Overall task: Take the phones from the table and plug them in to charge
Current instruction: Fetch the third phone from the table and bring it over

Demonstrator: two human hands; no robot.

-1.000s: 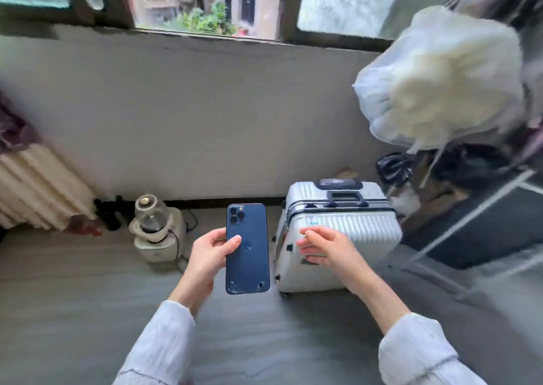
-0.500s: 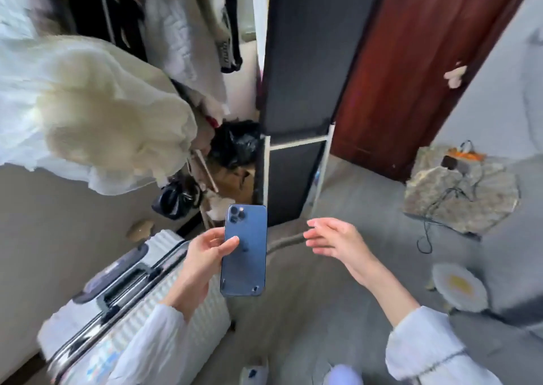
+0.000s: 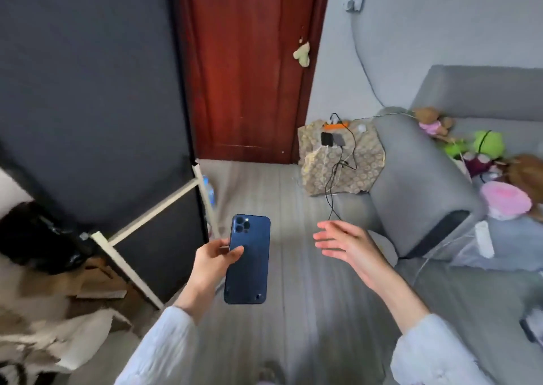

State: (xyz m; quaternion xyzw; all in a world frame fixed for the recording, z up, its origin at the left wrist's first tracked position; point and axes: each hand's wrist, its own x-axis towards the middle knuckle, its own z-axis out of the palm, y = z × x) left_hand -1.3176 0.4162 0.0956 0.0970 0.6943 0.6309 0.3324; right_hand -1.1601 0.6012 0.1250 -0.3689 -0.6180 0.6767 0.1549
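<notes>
Stretching across the bottom is a grey floor [image 3: 308, 311] with soft stripes. A big dark panel [image 3: 88, 90] with a white frame fills the left side. Next to it stands a red-brown door [image 3: 244, 61], and a small pale toy [image 3: 302, 55] hangs on it. On the right sits a grey sofa [image 3: 417, 179] with soft toys [image 3: 484, 146] piled on its seat. Between the door and the sofa is a little stand with a patterned cloth [image 3: 346, 164] over it. On top lie an orange power strip [image 3: 336, 125], two dark gadgets [image 3: 332, 139] and black wires [image 3: 333, 196] that hang down to the floor.

The blue phone [image 3: 248, 259] is up in the air over the floor, back side showing, camera end up. The left hand [image 3: 213, 262] grips it by its left edge, thumb on the back. The right hand [image 3: 349, 245] is well apart from it, fingers straight and spread, holding nothing.
</notes>
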